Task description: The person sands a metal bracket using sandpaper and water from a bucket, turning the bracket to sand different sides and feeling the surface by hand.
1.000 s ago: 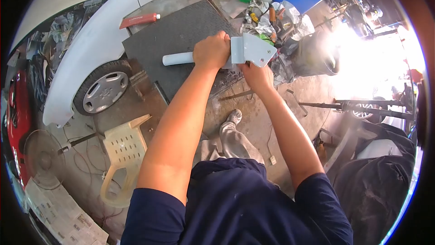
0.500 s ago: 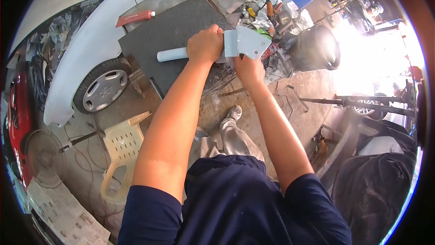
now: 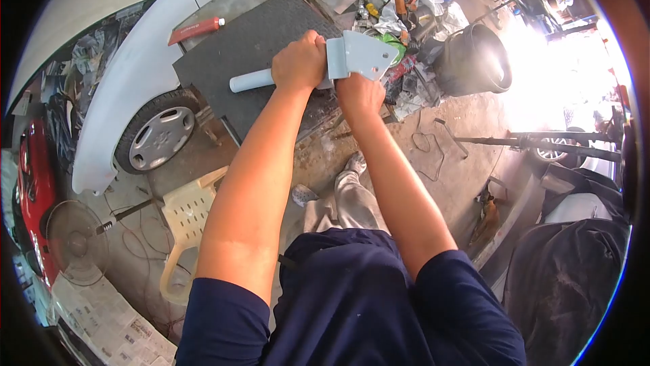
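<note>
My left hand (image 3: 298,62) is wrapped round a pale grey bracket (image 3: 370,54), a tube with a flat, holed plate at its right end. The tube's free end sticks out to the left of this hand. My right hand (image 3: 360,94) is closed at the near edge of the plate, with its fingertips hidden under it. The bracket is held above a dark mat (image 3: 233,48) on the worktable. A red tube (image 3: 196,30) lies on the table's far left part.
A white car (image 3: 108,88) with a bare wheel stands left of the table. Crumpled paper and tools (image 3: 406,10) lie beyond the bracket, near a dark bucket (image 3: 474,61). A cream plastic chair (image 3: 189,210) and a fan (image 3: 78,244) are at lower left. A cat (image 3: 486,217) sits at right.
Both hands and the bracket have shifted slightly left and up in the view. My view has also moved a little, and a second shoe shows more below the table.
</note>
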`<state>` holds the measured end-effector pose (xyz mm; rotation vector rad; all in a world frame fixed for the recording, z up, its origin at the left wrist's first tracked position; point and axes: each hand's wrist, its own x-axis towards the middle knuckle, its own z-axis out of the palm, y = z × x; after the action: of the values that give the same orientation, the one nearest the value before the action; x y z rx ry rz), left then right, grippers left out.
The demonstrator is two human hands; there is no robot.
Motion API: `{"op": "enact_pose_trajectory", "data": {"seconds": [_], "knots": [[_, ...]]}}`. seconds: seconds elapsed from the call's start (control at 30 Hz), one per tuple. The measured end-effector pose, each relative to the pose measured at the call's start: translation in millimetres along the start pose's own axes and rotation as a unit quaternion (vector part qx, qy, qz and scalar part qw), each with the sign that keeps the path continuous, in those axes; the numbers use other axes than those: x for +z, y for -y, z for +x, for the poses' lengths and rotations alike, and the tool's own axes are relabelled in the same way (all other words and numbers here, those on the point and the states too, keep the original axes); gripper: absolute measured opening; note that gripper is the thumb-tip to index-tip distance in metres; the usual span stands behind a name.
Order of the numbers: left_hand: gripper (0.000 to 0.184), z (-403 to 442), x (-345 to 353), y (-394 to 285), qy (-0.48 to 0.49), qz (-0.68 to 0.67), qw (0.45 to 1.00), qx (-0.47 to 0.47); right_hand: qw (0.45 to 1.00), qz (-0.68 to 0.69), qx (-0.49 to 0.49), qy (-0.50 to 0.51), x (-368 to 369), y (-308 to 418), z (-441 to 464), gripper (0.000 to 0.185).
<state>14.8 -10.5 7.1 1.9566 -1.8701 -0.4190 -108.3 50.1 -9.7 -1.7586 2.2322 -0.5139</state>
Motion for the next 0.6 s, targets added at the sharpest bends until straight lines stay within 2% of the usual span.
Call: {"op": "enact_pose_trajectory", "data": {"seconds": [0.03,0.13,0.3,0.4,0.53,0.57,0.6], "knots": [[0.039,2,0,0,-0.005,-0.014,1.0,0.0,1.0,0.0,0.015,0.003,-2,4,-2,0.018],[0.039,-1,0,1,-0.012,-0.038,0.999,0.0,0.997,0.03,-0.045,-0.059,-7,4,-19,0.017],[0.038,1,-1,1,-0.001,-0.018,1.0,0.0,1.0,0.01,-0.016,0.002,7,-13,17,0.02],[0.038,0,-3,1,0.003,-0.024,1.0,-0.001,0.994,0.052,-0.054,-0.078,-2,-12,-16,0.027],[0.038,-4,-1,1,0.009,-0.03,1.0,-0.001,0.997,0.045,0.018,0.053,-10,-18,27,0.034],[0.038,-3,0,2,0.007,-0.031,1.0,-0.001,0.996,0.055,0.026,0.07,-13,-20,32,0.037],[0.038,0,-1,2,0.002,-0.032,0.999,0.001,0.996,0.062,0.036,0.045,-14,-18,26,0.036]]}}
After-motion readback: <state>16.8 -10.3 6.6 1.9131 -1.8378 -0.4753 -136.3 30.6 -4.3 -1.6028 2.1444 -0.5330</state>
